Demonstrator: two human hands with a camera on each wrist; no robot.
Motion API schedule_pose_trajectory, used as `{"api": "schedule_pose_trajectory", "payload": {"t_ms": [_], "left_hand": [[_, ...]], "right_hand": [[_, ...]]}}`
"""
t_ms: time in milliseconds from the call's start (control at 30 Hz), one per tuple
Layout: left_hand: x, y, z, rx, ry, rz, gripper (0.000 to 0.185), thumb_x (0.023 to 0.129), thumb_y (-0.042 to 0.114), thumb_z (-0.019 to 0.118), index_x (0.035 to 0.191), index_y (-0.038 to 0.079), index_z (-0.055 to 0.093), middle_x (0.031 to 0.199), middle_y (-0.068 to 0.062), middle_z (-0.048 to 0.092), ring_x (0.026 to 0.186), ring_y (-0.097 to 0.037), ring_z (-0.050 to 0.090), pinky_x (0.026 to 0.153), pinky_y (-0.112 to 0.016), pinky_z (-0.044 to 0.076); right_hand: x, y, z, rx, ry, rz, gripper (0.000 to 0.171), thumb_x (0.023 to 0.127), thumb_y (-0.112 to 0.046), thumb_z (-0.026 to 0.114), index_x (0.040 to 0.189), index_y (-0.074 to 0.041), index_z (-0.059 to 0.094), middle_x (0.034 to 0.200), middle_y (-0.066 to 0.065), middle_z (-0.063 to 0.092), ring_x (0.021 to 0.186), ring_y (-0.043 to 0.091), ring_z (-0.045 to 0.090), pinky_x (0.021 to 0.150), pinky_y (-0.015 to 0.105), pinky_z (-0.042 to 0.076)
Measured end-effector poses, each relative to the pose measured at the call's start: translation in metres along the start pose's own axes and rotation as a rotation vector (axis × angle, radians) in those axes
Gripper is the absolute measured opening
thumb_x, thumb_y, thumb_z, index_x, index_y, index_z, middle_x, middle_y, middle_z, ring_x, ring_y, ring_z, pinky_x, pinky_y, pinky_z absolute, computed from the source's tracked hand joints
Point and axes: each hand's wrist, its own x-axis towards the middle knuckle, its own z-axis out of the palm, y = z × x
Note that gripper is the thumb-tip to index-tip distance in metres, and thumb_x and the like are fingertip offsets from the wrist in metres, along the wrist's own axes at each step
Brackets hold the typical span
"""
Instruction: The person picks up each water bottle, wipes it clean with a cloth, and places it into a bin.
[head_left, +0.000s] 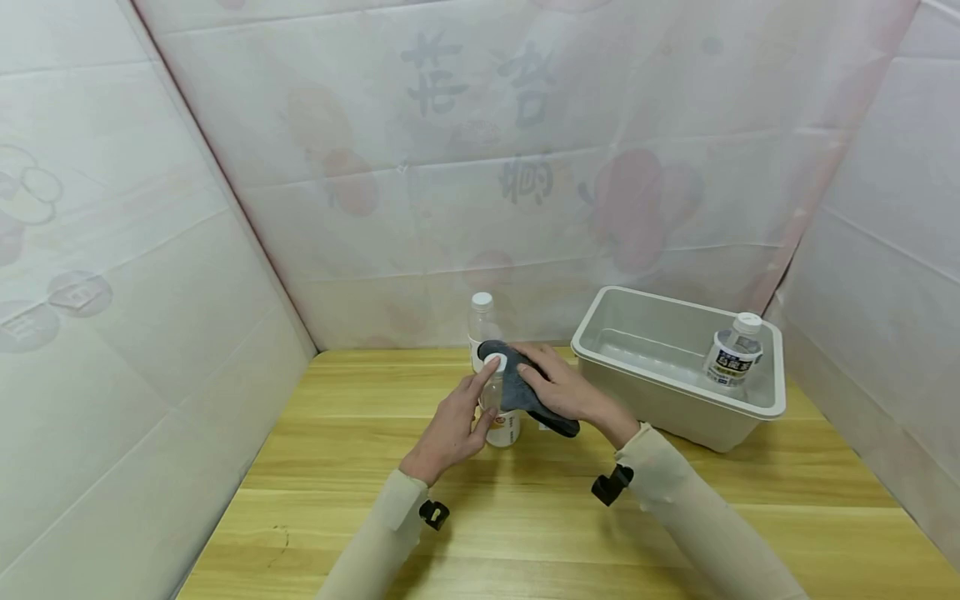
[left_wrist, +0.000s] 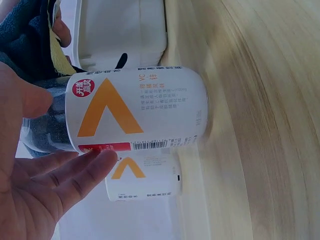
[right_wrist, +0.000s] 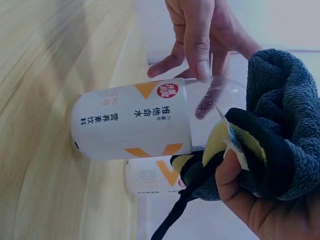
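Observation:
A clear bottle [head_left: 501,427] with a white cap and a white label marked with an orange V [left_wrist: 140,112] stands on the wooden table [head_left: 525,517]. My left hand [head_left: 465,410] grips it, index finger up at the cap and thumb on the body. My right hand [head_left: 553,385] holds a dark grey cloth [head_left: 519,390] against the bottle's upper side. In the right wrist view my thumb pinches the cloth [right_wrist: 285,110] beside the bottle [right_wrist: 135,120]. A second, similar bottle [head_left: 481,321] stands just behind.
A light grey plastic bin [head_left: 675,412] sits on the table to the right, with a small white-capped bottle [head_left: 733,354] inside at its far right end. White sheeting walls close in the table at the back and on both sides.

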Motion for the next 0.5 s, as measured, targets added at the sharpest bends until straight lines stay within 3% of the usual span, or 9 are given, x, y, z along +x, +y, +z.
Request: {"api": "schedule_pose_trajectory", "payload": {"t_ms": [133,200,333,500], "left_hand": [[0.000,0.000,-0.001,0.007,-0.005,0.018,0.081,0.101,0.014,0.061,0.164,0.027,0.012,0.136,-0.019,0.059,0.102,-0.028,0.066,0.083,-0.042,0.057],[0.000,-0.001,-0.001,0.009,0.000,0.024,0.081,0.100,0.013,0.063,0.164,0.026,0.014,0.134,-0.019,0.060,0.098,-0.029,0.066,0.080,-0.041,0.057],[0.001,-0.003,-0.001,0.024,0.000,0.030,0.082,0.100,0.012,0.063,0.164,0.025,0.014,0.132,-0.018,0.060,0.091,-0.028,0.066,0.075,-0.036,0.055],[0.000,-0.004,-0.001,0.052,0.004,0.043,0.080,0.100,0.013,0.064,0.164,0.024,0.016,0.123,-0.014,0.061,0.079,-0.016,0.057,0.068,-0.026,0.049]], "right_hand": [[-0.002,-0.001,0.003,-0.036,0.000,0.028,0.049,0.110,-0.036,0.042,0.156,-0.022,0.041,0.134,0.020,0.050,0.105,0.031,0.055,0.087,0.049,0.047],[-0.003,-0.001,0.004,-0.045,-0.002,0.041,0.050,0.110,-0.038,0.041,0.157,-0.023,0.040,0.131,0.019,0.048,0.102,0.030,0.054,0.086,0.048,0.046],[-0.003,-0.003,0.007,-0.052,0.013,0.038,0.052,0.109,-0.040,0.041,0.158,-0.022,0.039,0.143,0.023,0.041,0.122,0.037,0.052,0.098,0.059,0.046],[-0.004,-0.002,0.011,-0.059,0.038,0.026,0.052,0.110,-0.039,0.042,0.157,-0.018,0.039,0.152,0.028,0.032,0.137,0.046,0.045,0.103,0.065,0.044]]}}
